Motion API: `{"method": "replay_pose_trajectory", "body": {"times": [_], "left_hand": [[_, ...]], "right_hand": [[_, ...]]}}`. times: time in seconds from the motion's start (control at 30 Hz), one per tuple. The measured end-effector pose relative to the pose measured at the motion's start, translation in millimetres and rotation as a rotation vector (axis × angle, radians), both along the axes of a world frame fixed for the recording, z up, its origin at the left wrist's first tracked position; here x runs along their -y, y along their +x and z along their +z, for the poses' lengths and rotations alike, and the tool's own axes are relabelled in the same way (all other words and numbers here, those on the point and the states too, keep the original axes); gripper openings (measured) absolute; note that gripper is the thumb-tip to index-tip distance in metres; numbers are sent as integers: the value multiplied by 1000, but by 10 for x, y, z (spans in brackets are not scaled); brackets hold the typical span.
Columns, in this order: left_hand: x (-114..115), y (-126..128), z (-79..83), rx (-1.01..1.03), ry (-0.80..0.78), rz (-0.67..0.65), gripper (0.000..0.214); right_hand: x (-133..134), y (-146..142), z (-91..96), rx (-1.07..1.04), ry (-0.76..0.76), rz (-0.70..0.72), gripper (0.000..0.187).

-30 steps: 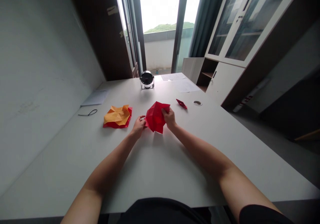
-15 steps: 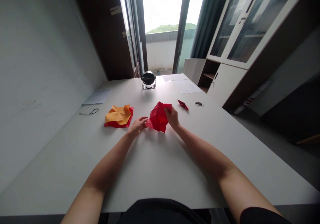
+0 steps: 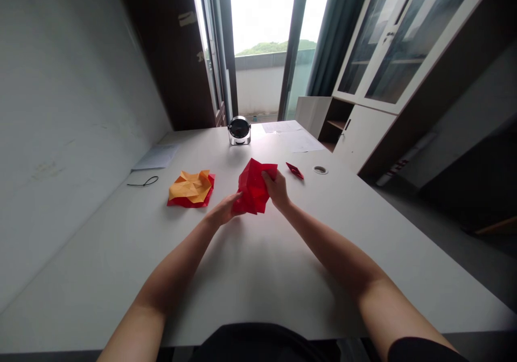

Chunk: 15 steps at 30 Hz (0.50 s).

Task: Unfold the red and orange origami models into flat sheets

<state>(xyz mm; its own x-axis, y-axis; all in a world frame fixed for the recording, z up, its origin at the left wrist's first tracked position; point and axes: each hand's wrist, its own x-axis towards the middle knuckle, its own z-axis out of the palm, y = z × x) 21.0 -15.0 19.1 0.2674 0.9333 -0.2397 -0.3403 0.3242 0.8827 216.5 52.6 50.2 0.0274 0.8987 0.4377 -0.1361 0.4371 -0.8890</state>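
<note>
Between the fingers of both hands is a sheet of red paper (image 3: pixel 253 187), thin and crisp, its creases breaking it into angular facets that run from bright scarlet to dark crimson, with pointed corners poking up and down. The right hand (image 3: pixel 278 189) pinches its right side, thumb pressed flat on the near face and the fingers curled in. The left hand (image 3: pixel 225 210) grips the lower left, thumb laid over the edge; its other fingers are mostly hidden under the paper, so how tightly they close I cannot tell.

Left of the left fingers lies an orange sheet (image 3: pixel 189 186), matt and rumpled into shallow ridges, on top of a red sheet (image 3: pixel 211 186) whose edges show beneath. Farther left is a thin black cord (image 3: pixel 150 181) with a looped end. Just beyond the right fingers sits a small folded red piece (image 3: pixel 294 171), a narrow, flattish diamond, and past it a pale ring (image 3: pixel 320 170). Straight ahead of the fingers, a round black device (image 3: pixel 239 128) stands in a shiny bracket on the smooth white tabletop (image 3: pixel 258 276)
</note>
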Motion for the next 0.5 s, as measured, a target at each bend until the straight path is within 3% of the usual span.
{"method": "replay_pose_trajectory", "body": {"times": [0.1, 0.27, 0.4, 0.5], "left_hand": [[-28, 33, 16, 54, 79, 93, 43], [-119, -66, 67, 72, 253, 343, 37], [-168, -306, 202, -117, 400, 408, 35], [-218, -644, 317, -143, 451, 554, 34]], "right_hand": [[-19, 22, -21, 41, -6, -63, 30], [-201, 87, -237, -40, -147, -75, 36], [-303, 137, -307, -61, -187, 4, 38], [-362, 185, -325, -20, -198, 4, 36]]}}
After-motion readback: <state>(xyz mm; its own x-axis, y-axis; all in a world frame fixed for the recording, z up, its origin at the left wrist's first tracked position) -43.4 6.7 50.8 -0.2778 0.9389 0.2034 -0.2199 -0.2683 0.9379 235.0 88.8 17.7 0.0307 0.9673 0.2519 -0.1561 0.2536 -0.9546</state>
